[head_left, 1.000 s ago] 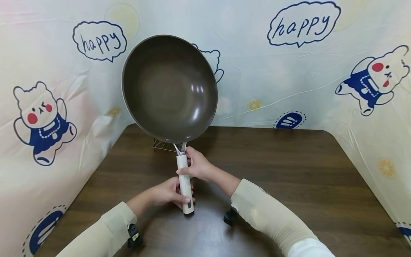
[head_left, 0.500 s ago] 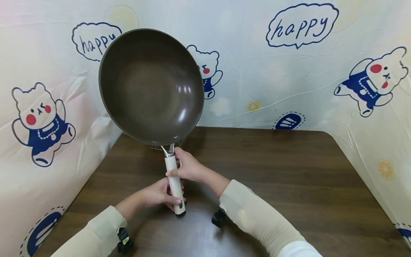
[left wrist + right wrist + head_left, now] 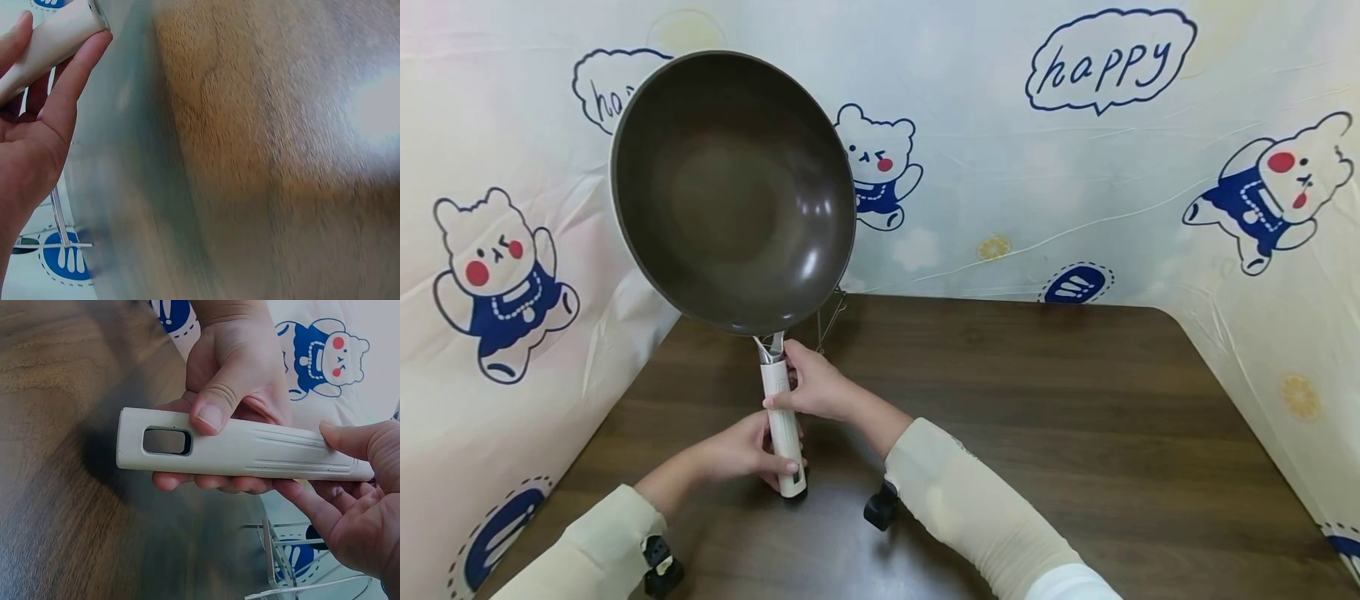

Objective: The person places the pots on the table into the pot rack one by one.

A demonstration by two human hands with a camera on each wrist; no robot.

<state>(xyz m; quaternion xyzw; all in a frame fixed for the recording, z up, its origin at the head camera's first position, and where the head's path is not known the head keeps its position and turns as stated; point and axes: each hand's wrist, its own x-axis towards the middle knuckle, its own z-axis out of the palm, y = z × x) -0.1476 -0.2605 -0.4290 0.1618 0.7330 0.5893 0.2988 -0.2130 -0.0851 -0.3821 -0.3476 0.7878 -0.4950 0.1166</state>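
Observation:
A deep brown frying pan (image 3: 733,196) is held up over the table in the head view, its inside facing me and its cream handle (image 3: 225,447) pointing down. My left hand (image 3: 737,450) grips the lower end of the handle; the right wrist view shows its thumb beside the hanging slot and its fingers curled underneath. Higher up, close to the metal bracket (image 3: 770,348), my right hand (image 3: 816,383) holds the same handle between thumb and fingers. In the left wrist view only the handle's end shows, with the left hand around it.
Behind the pan stands a thin wire rack (image 3: 831,321), mostly hidden in the head view; its bars (image 3: 275,562) show in the right wrist view. The brown wooden table (image 3: 1037,417) reaches back to a printed cloth (image 3: 970,167) that hangs at the back and sides.
Both hands have carried the pan to the left and slightly up, and it looks larger than at first. More of the printed bear and of the rack's right side shows behind it.

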